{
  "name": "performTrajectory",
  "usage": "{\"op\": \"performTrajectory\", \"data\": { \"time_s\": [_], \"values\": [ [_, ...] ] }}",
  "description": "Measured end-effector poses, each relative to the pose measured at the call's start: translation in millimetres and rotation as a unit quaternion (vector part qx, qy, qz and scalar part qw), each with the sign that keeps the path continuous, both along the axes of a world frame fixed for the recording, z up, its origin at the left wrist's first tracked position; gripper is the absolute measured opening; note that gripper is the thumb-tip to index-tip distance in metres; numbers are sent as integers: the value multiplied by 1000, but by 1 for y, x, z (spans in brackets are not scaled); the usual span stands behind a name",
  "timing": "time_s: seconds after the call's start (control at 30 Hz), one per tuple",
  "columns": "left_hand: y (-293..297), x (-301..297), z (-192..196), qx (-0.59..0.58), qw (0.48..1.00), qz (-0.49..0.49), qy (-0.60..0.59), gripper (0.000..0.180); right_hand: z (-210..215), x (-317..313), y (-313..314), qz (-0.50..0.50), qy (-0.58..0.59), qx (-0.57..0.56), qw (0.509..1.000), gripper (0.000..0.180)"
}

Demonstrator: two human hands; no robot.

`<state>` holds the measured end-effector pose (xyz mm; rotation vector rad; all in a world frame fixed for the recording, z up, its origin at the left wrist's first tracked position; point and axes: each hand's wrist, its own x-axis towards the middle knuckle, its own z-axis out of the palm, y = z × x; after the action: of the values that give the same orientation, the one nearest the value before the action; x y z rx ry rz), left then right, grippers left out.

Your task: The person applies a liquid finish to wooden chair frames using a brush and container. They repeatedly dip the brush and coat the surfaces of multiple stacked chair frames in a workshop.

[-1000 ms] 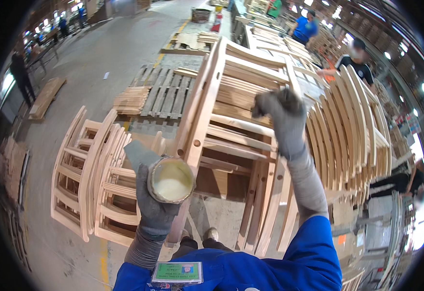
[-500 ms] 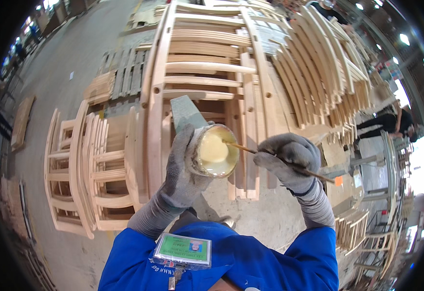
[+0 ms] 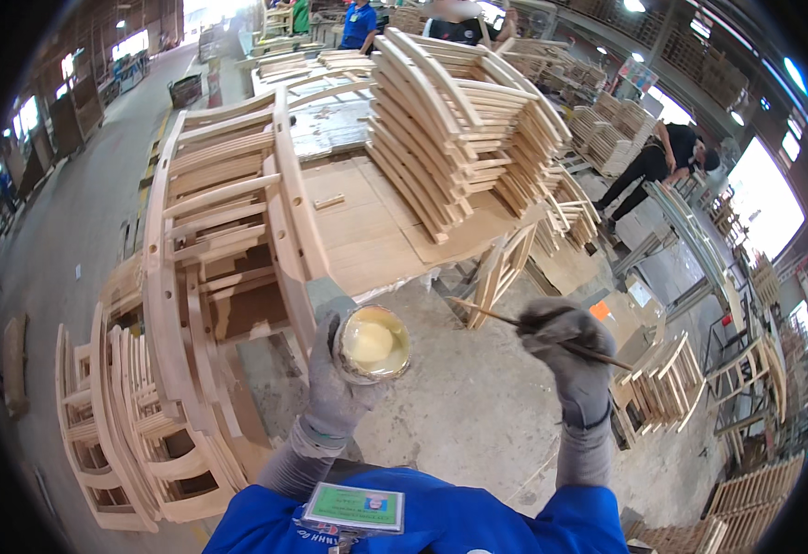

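Note:
My gloved left hand [image 3: 333, 392] is wrapped round a small round cup [image 3: 404, 346] of thick, pale cream liquid, its mouth facing up toward me. A grey-green flat piece [image 3: 330, 294] shows just beyond that hand; whether the fingers hold it too I cannot tell. To the right, my gloved right hand [image 3: 570, 355] grips a thin wooden stick [image 3: 482, 311] that slants across the fist. The stick's tip points left and stands apart from the cup, over the floor. Wooden chair-back-like frames [image 3: 227, 198] are stacked beyond my left hand.
A board-topped table [image 3: 349, 222] carries a tall pile of curved wooden frames [image 3: 450, 138]. More frames [image 3: 159, 425] stand at lower left, others [image 3: 663, 383] at right. A person in dark clothes [image 3: 667, 157] bends over at far right; another in blue [image 3: 358, 26] stands at the back.
The stick has come out of the cup, and my right hand has drawn away to the right. The cup has shifted left and down. My view has swung right, showing more of the table.

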<state>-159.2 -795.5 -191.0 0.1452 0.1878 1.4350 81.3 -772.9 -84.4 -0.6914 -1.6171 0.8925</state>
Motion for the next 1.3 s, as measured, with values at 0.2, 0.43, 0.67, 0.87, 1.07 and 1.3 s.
{"op": "performTrajectory", "data": {
  "time_s": [0.2,0.43,0.67,0.87,1.07,1.3],
  "values": [
    [26,84,8,-5,996,-78,-36,46,-39,135,-52,-338,159,-25,927,19],
    [91,140,24,61,996,-60,1,48,-106,220,-67,-506,265,-16,821,9],
    [201,170,19,26,998,-64,-7,49,-149,270,-21,-586,144,-92,792,6],
    [310,184,16,15,997,-77,8,47,-257,339,36,-605,-283,-83,740,15],
    [385,190,29,46,992,-119,10,39,-400,357,48,-680,-240,-327,611,18],
    [422,205,25,32,988,-154,5,46,-441,331,86,-479,-465,-543,509,21]
  ]
}}
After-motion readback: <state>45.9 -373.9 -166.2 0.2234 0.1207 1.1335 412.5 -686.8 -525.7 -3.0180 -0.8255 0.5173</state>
